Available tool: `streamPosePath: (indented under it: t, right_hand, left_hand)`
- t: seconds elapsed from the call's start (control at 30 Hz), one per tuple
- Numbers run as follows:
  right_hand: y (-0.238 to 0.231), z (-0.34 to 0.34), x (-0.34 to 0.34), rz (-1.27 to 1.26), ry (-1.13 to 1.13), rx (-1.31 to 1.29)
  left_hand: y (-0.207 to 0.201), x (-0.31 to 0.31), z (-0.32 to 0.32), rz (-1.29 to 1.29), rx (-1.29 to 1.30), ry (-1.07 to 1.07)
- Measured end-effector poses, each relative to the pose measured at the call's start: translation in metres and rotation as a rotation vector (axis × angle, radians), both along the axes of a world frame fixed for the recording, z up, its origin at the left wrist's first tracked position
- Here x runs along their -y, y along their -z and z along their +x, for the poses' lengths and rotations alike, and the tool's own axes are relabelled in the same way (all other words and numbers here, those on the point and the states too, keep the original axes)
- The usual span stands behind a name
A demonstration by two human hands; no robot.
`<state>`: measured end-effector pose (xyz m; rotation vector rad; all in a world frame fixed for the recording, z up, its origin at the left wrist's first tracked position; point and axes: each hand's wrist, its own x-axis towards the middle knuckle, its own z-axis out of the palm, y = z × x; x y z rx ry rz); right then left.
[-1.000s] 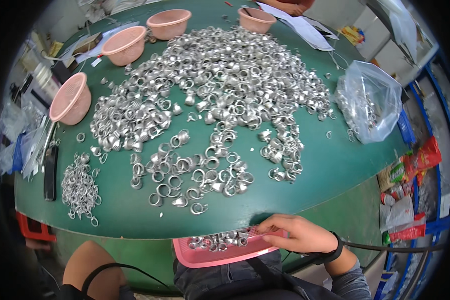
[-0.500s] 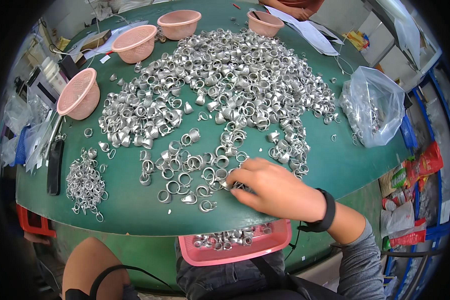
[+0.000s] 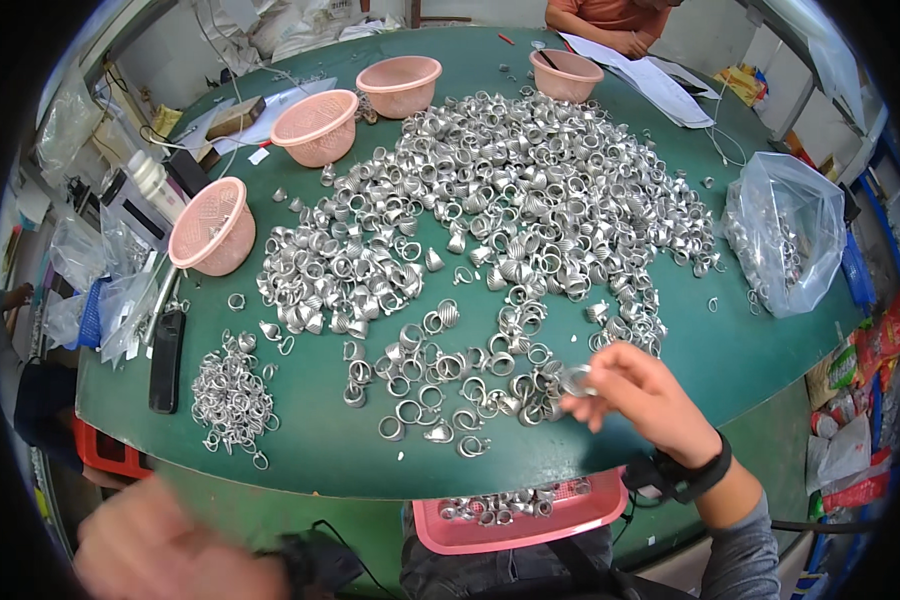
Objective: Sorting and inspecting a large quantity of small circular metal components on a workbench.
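Silver metal ring (image 3: 576, 380) pinched in narrowed fingers of right hand (image 3: 660, 405), above worktop (image 3: 350, 468), near loose rings (image 3: 511, 405); slack pinch could drop it among them. Left hand (image 3: 165, 550) blurred: cannot tell finger state.

The rings (image 3: 530, 180) are silver-grey, many marked with slanting parallel ridges, against a deep green tabletop (image 3: 320, 462). The baskets (image 3: 315, 138) are pale peach-pink with a fine perforated pattern, while the tray (image 3: 530, 543) is a stronger pink and the bag (image 3: 820, 230) a cloudy, bluish clear. The wristband (image 3: 708, 474) is black, the sleeve (image 3: 745, 555) grey, the trousers (image 3: 460, 567) mottled dark grey, the co-worker's shirt (image 3: 610, 17) orange and the papers (image 3: 662, 92) white.
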<state>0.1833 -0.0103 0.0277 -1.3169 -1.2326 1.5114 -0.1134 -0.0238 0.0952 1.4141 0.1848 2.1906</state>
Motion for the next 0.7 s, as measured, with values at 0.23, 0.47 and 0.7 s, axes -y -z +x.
streamPosePath:
  t: [0.23,0.47,0.7]
  right_hand:
    - [0.021,0.027,0.048,-0.237,0.126,-0.431]
    - [0.03,0.02,0.063,-0.215,0.104,-0.478]
    - [0.021,-0.003,0.05,-0.124,0.188,-0.199]
  left_hand:
    - [0.079,-0.07,0.1,-0.101,-1.551,0.05]
    - [0.105,-0.074,0.116,0.134,-1.897,0.034]
    - [0.082,-0.044,0.122,-1.095,-1.15,0.813]
